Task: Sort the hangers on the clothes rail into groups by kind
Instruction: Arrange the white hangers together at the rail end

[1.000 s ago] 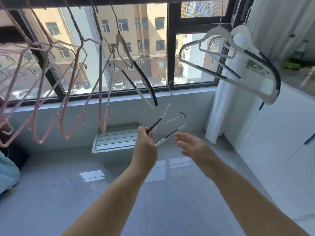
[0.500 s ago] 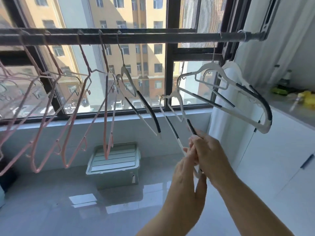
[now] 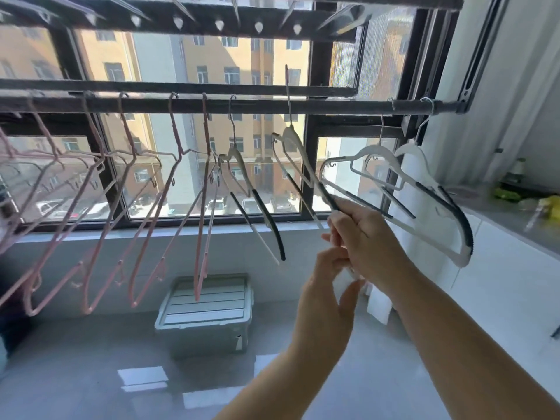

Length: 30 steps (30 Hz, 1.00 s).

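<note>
A dark clothes rail (image 3: 333, 107) runs across the window. Several pink hangers (image 3: 169, 213) hang on its left part. One white hanger with black grips (image 3: 257, 204) hangs beside them, and two more white hangers (image 3: 424, 192) hang at the rail's right end. My right hand (image 3: 363, 241) grips the lower arm of another white hanger (image 3: 298, 153), lifted so its hook rises above the rail in the gap between them. My left hand (image 3: 327, 286) hovers just below with its fingers relaxed, holding nothing.
A grey lidded storage box (image 3: 206, 310) stands on the tiled floor under the window. A white cabinet with a counter (image 3: 515, 237) bearing small items runs along the right. A white curtain (image 3: 472, 116) hangs in the right corner.
The white hanger went from low in my left hand into my right hand and up to the rail. My left hand let go. The camera tilted up.
</note>
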Tool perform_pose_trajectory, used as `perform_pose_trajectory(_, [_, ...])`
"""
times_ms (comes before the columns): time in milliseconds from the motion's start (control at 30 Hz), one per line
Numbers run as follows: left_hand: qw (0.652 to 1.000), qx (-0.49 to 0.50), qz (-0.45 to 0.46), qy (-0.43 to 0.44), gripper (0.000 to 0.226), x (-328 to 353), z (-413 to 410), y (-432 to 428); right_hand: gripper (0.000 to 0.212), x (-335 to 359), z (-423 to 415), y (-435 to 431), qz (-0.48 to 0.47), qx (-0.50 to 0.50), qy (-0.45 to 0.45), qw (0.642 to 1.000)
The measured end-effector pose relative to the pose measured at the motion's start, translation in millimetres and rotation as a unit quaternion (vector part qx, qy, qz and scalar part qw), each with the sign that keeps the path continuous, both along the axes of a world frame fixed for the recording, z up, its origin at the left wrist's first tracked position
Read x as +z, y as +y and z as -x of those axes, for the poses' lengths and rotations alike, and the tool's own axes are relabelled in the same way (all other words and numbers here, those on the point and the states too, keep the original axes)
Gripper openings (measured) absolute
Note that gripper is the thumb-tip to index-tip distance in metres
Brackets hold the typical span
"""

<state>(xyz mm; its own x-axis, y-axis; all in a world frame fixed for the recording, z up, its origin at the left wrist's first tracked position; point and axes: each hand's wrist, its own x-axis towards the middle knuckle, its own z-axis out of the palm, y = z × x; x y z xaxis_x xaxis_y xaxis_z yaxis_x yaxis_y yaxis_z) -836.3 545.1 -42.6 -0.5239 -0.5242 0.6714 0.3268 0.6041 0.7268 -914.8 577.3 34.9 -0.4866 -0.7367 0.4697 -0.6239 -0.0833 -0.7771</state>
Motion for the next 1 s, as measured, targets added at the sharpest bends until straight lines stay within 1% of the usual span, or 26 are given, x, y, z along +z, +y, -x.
perform_pose_trajectory(200, [1.0,0.016,-0.018,-0.013,0.033,5.5,4.0,-18.5,0.037,4.4,4.3,-24.8,-0.004,0.005,-0.052,0.999])
perform_pose_trajectory(433, [0.996,0.057,-0.008,-0.067,0.037,-5.2,9.2,-24.2,0.031,-4.3,9.4,-29.5,-0.043,0.002,-0.055,0.998])
perform_pose_trajectory(500, [0.995,0.076,-0.006,-0.071,0.043,-9.8,10.1,-21.3,0.03,-7.2,10.7,-28.2,-0.069,-0.007,-0.035,0.997])
perform_pose_trajectory(600, [0.992,0.112,-0.006,-0.058,0.062,-14.7,9.9,-11.3,0.022,-12.1,14.7,-22.6,-0.122,0.004,0.017,0.992])
perform_pose_trajectory(633, [0.99,0.133,0.001,-0.052,0.067,-14.5,9.3,-6.4,0.025,-14.1,15.6,-17.9,-0.14,0.009,0.04,0.989])
perform_pose_trajectory(667, [0.987,0.155,0.016,-0.041,0.071,-13.9,9.3,-1.4,0.036,-16.6,18.8,-12.0,-0.153,0.001,0.07,0.986])
perform_pose_trajectory(700, [0.984,0.171,0.036,-0.026,0.072,-12.8,9.8,3.7,0.048,-17.3,22.7,-3.6,-0.159,-0.027,0.101,0.982])
perform_pose_trajectory(733, [0.983,0.177,0.055,-0.014,0.069,-11.1,11.2,9.4,0.052,-14.9,26.4,6.7,-0.15,-0.069,0.132,0.977])
perform_pose_trajectory(800, [0.985,0.152,0.084,-0.005,0.052,-7.8,17.2,21.2,0.046,-6.1,38.0,31.4,-0.09,-0.15,0.196,0.965])
perform_pose_trajectory(867, [0.99,0.086,0.107,-0.016,0.035,-5.4,28.3,34.5,0.046,5.2,57.9,57.3,-0.063,-0.216,0.238,0.945])
perform_pose_trajectory(933, [0.989,0.001,0.136,-0.063,0.033,-4.4,43.7,50.0,0.047,13.7,83.7,79.7,-0.08,-0.273,0.251,0.925])
perform_pose_trajectory(1000, [0.976,-0.054,0.16,-0.136,0.044,-5.5,61.7,65.2,0.04,14.7,106.9,95.5,-0.124,-0.307,0.23,0.915])
